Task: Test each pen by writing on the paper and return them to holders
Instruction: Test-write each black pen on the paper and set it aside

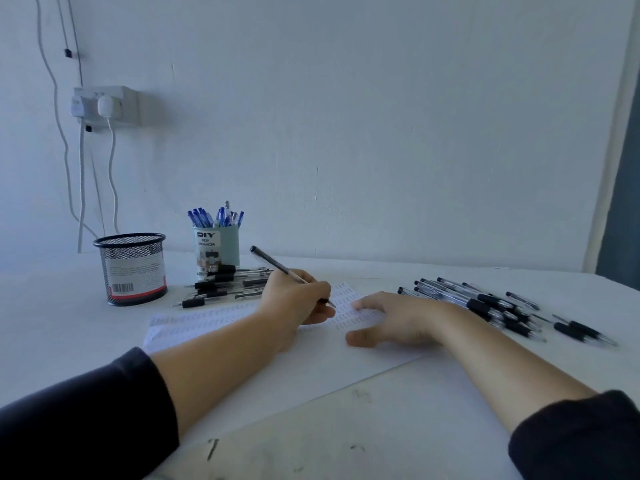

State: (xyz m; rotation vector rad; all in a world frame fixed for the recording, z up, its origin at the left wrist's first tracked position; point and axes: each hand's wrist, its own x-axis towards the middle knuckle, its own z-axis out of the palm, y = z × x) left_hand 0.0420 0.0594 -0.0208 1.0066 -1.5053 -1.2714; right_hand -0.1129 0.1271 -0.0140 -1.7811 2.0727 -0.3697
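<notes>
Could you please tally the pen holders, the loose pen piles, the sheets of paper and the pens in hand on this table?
Holders: 2, the mesh cup and the blue cup
Loose pen piles: 2, the left pile and the right pile
Paper: 1
Pens in hand: 1, a pen in the left hand
Total: 6

**Readable text on the desk**

A pale blue pen holder (216, 245) carries a label reading "DIY DESK ORGANIZER". A black mesh holder (133, 268) has a barcode sticker, its print too blurred to read. Rows of small handwriting on the paper (346, 306) are illegible.
</notes>
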